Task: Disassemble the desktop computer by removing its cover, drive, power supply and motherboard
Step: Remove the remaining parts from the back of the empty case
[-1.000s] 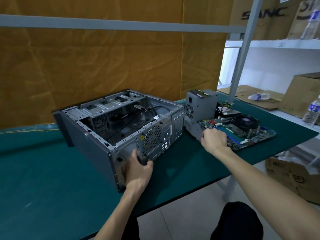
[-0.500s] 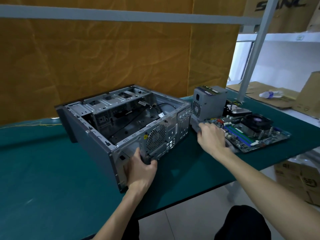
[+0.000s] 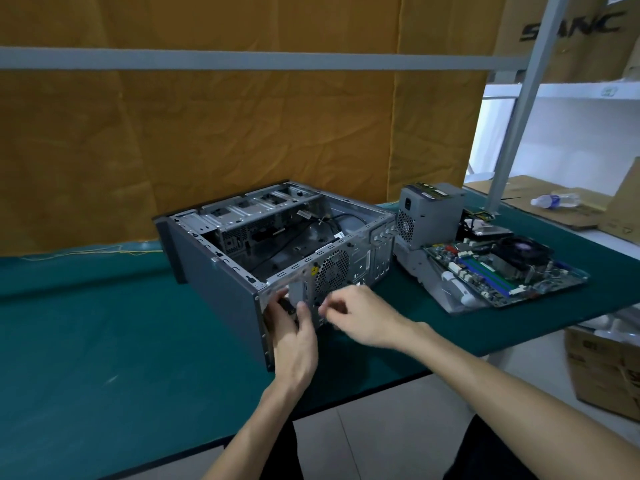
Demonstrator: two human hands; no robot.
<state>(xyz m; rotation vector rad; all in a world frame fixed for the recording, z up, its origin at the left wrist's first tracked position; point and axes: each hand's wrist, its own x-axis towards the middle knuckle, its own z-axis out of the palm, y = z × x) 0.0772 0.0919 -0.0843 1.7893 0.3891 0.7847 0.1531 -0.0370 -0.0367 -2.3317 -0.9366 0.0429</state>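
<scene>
The grey computer case (image 3: 221, 292) lies on its side on the green table (image 3: 86, 341), open on top, with loose black cables inside. My left hand (image 3: 294, 334) grips the near rear corner of the case, thumb on the back panel beside the fan grille (image 3: 332, 270). My right hand (image 3: 360, 317) is at the same back panel just right of the left hand, fingers curled and pinched; I cannot tell whether they hold anything. The grey power supply (image 3: 429, 216) stands to the right of the case. The motherboard (image 3: 502, 268) lies flat in front of it.
A drive (image 3: 485, 228) lies behind the motherboard. An orange cloth (image 3: 242, 133) hangs behind the table. A metal shelf post (image 3: 516, 109) rises at the right, with cardboard boxes (image 3: 609, 368) and a water bottle (image 3: 554, 201) beyond. The table's front edge runs under my arms.
My right hand has left the motherboard and moved left to the case's back panel beside my left hand. My view has swung to the right and down.
</scene>
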